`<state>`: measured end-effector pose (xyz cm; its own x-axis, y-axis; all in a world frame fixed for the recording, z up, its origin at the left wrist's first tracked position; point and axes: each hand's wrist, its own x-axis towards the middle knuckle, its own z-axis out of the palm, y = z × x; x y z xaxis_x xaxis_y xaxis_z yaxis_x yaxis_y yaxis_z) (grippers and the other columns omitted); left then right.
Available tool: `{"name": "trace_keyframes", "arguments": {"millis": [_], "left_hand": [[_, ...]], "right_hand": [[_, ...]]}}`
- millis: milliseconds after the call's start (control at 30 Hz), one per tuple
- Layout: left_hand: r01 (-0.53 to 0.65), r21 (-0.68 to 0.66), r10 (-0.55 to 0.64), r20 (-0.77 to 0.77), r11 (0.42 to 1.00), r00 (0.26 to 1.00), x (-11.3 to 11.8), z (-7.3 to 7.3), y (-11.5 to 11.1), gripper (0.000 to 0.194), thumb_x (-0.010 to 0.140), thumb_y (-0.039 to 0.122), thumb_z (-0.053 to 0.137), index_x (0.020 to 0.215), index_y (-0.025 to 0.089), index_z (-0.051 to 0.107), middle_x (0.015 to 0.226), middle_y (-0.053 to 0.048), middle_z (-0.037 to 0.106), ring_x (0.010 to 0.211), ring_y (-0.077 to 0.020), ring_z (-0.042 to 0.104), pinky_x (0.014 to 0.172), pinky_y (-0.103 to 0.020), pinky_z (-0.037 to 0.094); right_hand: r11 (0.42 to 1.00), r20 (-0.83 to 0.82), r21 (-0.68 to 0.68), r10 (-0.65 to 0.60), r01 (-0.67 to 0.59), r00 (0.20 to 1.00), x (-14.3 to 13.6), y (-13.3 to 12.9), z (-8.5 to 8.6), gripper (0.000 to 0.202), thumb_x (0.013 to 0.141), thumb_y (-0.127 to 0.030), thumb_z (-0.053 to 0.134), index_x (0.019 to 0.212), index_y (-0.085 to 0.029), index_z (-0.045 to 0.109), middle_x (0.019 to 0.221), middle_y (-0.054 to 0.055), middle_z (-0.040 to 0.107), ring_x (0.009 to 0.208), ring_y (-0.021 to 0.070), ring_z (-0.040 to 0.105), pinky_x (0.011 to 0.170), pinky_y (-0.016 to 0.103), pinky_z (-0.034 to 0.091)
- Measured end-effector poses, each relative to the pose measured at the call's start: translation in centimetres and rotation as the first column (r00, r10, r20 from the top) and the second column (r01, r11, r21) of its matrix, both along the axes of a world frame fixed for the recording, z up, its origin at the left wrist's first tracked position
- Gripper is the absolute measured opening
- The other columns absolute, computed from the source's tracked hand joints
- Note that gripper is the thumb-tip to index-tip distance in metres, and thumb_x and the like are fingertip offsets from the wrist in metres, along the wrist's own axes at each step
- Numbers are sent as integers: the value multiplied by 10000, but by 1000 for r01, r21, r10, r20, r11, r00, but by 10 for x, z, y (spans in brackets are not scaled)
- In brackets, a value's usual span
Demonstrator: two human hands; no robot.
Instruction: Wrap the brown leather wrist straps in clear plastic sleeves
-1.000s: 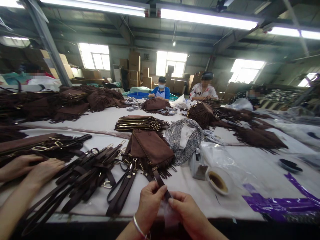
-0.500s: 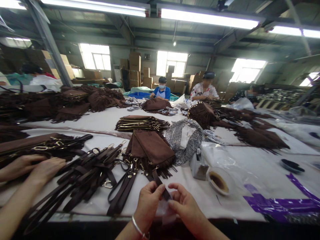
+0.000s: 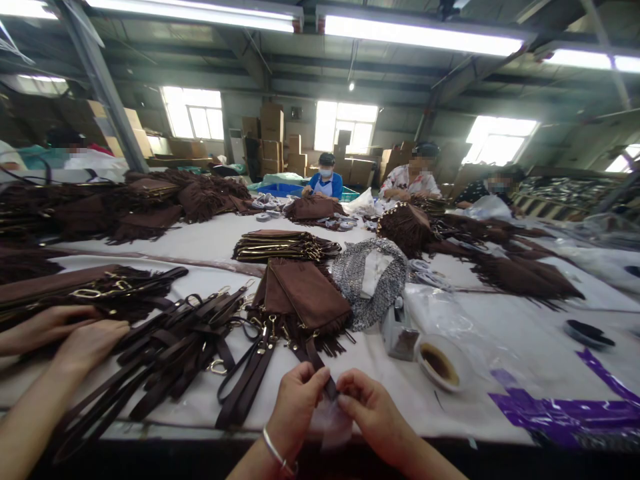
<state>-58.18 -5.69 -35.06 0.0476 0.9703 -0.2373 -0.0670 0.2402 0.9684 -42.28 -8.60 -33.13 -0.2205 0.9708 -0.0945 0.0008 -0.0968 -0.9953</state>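
The left hand (image 3: 300, 400) is closed in a pinch on the dark brown strap (image 3: 316, 357), thumb on top, near its lower end. The right hand (image 3: 373, 407) is half curled, thumb and forefinger close together beside the strap end and the translucent film (image 3: 337, 427); whether they grip the film, I cannot tell.

For neat handling, the left pinch seems best kept firm and close to where the film meets the strap, with the strap flat and untwisted. Small fingertip movements by the right hand should suit such thin film; a hard pull could crease it or drag the pouch above. Smoothing along the strap's length, edges lined up, would probably leave fewer wrinkles.

The strap runs up from the hands, over the near edge of the worktable (image 3: 420, 413), to the fringed pouch (image 3: 320, 293), which lies at a slant in the middle of the near half. The pouch is chocolate brown, soft and suede-like, with a gold-toned zip along one edge and ragged fringe spilling out beneath. The strap looks smooth and flat; the film hangs limp, cloudy and loosely folded below it.

A loose heap of wrist straps (image 3: 170, 360) lies to the left; a tape dispenser (image 3: 403, 337) sits to the right, just beside a tape roll (image 3: 443, 367).
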Motion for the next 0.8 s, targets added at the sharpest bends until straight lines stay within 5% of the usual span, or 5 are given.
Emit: {"name": "trace_keyframes", "arguments": {"millis": [333,500,600,700,800], "left_hand": [[29,-11,-29,10,1000,1000,-1,0,0,394,685,477,727,579,189,478,467,73,452,466,-78,361,475,-220,266],[42,-28,-40,89,999,995,2,1,-1,403,647,504,752,620,167,532,501,72,461,482,-76,366,479,-220,261],[82,-53,-72,164,995,984,1,1,-1,410,638,506,761,719,138,598,526,75,460,484,-68,347,478,-216,239],[106,-72,-91,185,992,978,-1,1,-1,414,654,501,755,751,126,609,518,80,446,472,-60,325,473,-218,218],[109,-75,-96,162,991,982,-4,-1,-2,402,668,497,751,706,131,588,508,73,454,470,-62,343,471,-219,226]], "right_hand": [[998,234,52,25,-38,972,0,5,7,59,748,-169,562,691,-185,559,641,-31,524,646,141,448,608,265,350],[997,100,69,-37,30,994,-8,18,5,112,708,-184,595,621,-183,524,751,12,594,741,167,509,677,274,382],[994,-47,-50,-98,95,994,-14,26,-2,193,682,-278,673,620,-172,524,851,41,628,737,162,526,673,274,389],[965,-185,-230,-168,123,968,-20,27,-9,272,666,-367,720,690,-167,538,721,6,600,631,133,506,613,258,374],[961,-189,-246,-174,125,967,-23,23,-12,277,691,-376,717,712,-168,534,623,-27,563,590,125,498,587,250,366]]}}
